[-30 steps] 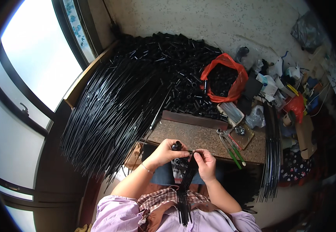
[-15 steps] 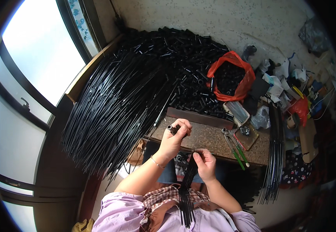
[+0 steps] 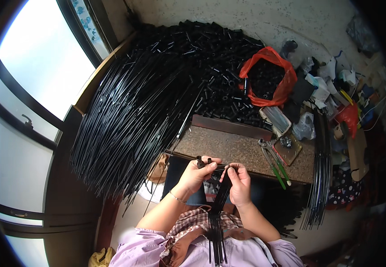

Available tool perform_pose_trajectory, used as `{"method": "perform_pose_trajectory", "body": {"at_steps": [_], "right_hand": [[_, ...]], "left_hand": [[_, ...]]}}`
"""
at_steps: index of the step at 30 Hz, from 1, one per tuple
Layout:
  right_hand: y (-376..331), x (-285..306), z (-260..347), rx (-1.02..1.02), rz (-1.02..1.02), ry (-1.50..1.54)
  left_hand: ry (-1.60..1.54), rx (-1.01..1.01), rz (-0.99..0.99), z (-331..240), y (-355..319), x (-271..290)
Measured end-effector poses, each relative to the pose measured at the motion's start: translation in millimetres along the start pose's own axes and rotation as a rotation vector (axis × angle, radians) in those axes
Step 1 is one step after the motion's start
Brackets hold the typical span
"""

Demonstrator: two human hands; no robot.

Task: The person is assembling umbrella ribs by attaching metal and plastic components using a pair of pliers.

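Note:
My left hand (image 3: 194, 176) is closed around a few short black tubular fittings (image 3: 200, 163), whose open ends stick out above the fingers. Its fingertips come up close to the top ends of a bundle of thin black rods (image 3: 220, 199). My right hand (image 3: 241, 186) pinches that bundle near its top, thumb in front. From there the rods hang down across my lap and apron. Thin tips of the rods show between the two hands; whether the left fingers touch them I cannot tell.
A stone-topped table (image 3: 215, 143) bears a large sheaf of black rods (image 3: 122, 120) at left and heaped black fittings (image 3: 219, 84) behind a low board (image 3: 230, 127). On the right are a red plastic bag (image 3: 286, 89), green-handled pliers (image 3: 274, 164) and hanging rods (image 3: 317, 191).
My left hand has come down with the fittings, close to the right hand and the rod tips. The right hand has stayed on the bundle, rising slightly.

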State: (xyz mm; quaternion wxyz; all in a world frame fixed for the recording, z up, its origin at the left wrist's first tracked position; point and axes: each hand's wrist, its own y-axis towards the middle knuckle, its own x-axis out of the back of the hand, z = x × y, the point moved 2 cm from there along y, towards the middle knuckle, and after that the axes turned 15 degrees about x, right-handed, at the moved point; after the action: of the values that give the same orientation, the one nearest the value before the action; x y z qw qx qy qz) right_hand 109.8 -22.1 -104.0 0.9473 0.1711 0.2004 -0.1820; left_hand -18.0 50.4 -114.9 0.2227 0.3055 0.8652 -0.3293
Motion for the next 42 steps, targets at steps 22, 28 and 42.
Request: {"method": "perform_pose_trajectory", "body": {"at_steps": [22,28,42], "right_hand": [[-3.1,-3.6,-7.7,0.069,-0.124,-0.02],[-4.7,-4.1,-5.8,0.019,-0.103,0.028],[-3.8,-5.1,-9.1,-0.005,-0.045,0.033]], "left_hand": [[-0.251,0.034,0.297,-7.8,4.8,-11.0],[-0.286,0.061,0.263,-6.4,8.9,-3.9],[-0.235,0.039,0.299,-9.8,5.7,-3.0]]}}
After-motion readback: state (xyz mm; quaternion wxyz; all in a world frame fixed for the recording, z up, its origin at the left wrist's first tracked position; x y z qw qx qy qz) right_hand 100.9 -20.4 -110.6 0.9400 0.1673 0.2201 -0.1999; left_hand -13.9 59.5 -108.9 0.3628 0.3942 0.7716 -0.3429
